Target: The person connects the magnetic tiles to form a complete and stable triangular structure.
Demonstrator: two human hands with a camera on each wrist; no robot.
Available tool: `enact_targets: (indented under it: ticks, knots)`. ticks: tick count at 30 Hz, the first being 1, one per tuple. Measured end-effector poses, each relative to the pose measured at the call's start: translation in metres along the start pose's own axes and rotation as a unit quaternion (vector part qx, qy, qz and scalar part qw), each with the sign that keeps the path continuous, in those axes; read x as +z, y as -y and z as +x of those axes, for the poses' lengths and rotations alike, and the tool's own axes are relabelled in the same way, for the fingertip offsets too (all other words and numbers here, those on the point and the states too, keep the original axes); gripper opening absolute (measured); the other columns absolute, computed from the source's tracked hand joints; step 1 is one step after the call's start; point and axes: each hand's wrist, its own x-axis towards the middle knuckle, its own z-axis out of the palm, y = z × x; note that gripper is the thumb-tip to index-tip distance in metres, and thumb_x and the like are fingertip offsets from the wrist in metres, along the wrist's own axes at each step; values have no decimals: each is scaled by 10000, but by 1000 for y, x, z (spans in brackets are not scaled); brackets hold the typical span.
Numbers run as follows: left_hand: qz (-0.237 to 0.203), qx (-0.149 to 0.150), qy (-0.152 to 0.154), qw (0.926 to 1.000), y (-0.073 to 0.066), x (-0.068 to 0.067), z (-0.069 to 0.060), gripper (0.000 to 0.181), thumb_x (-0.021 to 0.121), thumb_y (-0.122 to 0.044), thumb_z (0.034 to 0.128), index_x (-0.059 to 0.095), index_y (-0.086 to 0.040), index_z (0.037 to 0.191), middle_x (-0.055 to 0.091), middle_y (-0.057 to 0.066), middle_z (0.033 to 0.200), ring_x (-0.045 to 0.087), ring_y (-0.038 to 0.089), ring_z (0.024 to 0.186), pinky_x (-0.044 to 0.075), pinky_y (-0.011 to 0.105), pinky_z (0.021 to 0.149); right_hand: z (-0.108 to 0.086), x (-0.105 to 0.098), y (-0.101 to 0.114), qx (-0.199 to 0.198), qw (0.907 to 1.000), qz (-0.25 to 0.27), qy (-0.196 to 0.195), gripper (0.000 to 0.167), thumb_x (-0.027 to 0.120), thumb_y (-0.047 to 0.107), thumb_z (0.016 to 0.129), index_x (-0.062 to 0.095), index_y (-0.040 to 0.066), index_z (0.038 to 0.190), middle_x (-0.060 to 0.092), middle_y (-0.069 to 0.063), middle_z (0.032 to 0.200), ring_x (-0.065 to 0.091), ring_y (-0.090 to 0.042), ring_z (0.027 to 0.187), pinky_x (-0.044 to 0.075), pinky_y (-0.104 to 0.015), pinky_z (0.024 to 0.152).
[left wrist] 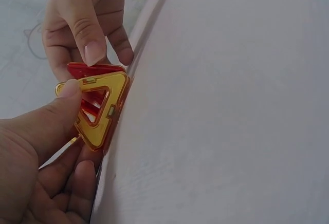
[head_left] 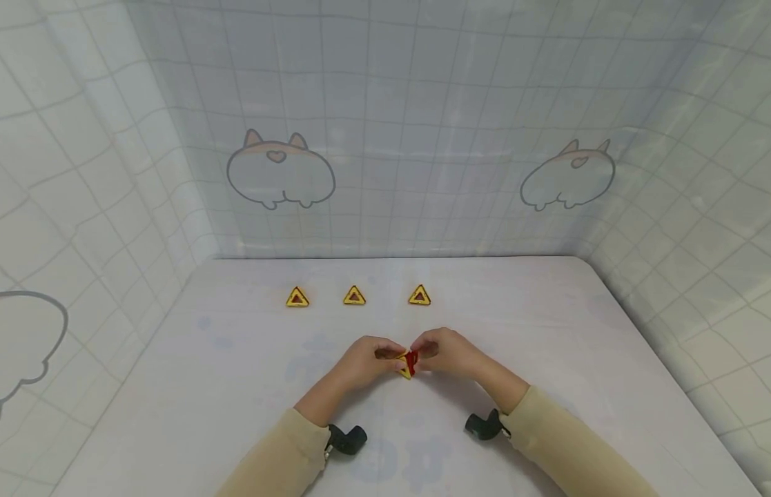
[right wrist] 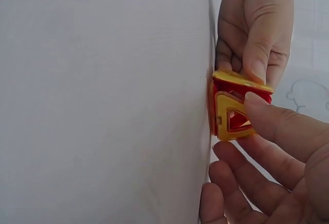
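Both hands meet near the table's middle around a small cluster of yellow and red triangular magnetic tiles. My left hand (head_left: 362,362) pinches a yellow triangular tile (left wrist: 119,88), its thumb on the tile's face. From the other side, my right hand (head_left: 452,355) pinches the cluster, its thumb on a yellow tile (right wrist: 223,113) in the right wrist view. A red tile (left wrist: 78,71) leans at an angle against the yellow one, under the right thumb in the left wrist view. The tiles stand tilted to each other with edges touching; fingers hide part of them.
Toward the back of the white table (head_left: 236,386) lie three yellow triangular pieces with reddish centres: one at left (head_left: 297,297), a middle piece (head_left: 354,295) and one at right (head_left: 420,295). A grid-patterned curtain (head_left: 422,138) surrounds the table's back and sides.
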Motion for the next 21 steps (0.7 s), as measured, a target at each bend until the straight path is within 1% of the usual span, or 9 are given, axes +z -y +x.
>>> enact_targets:
  ticks: [5, 12, 21]
  knots:
    - [35, -2, -83, 10000, 0, -1, -1, 254, 783, -321, 873, 770, -155, 1066, 713, -82, 956, 623, 104, 913, 504, 388, 878, 1, 2, 2, 78, 9999, -97, -70, 255, 832, 178, 828, 730, 110, 1051, 692, 47, 945, 629, -133, 904, 537, -313, 772]
    - [18, 144, -158, 9998, 1, 0, -3, 225, 783, -320, 875, 776, -140, 1010, 715, -79, 909, 634, 100, 876, 513, 359, 833, 2, 5, 4, 145, 9995, -224, -144, 233, 834, 167, 819, 734, 121, 1024, 697, 33, 939, 622, -128, 884, 525, -317, 772]
    - [-70, 104, -247, 9996, 1, -1, -2, 226, 791, -314, 869, 766, -118, 978, 707, -63, 853, 634, 97, 813, 515, 337, 774, 2, 7, 6, 183, 9991, -298, -220, 231, 848, 168, 805, 735, 141, 1004, 689, 45, 950, 602, -129, 877, 512, -338, 770]
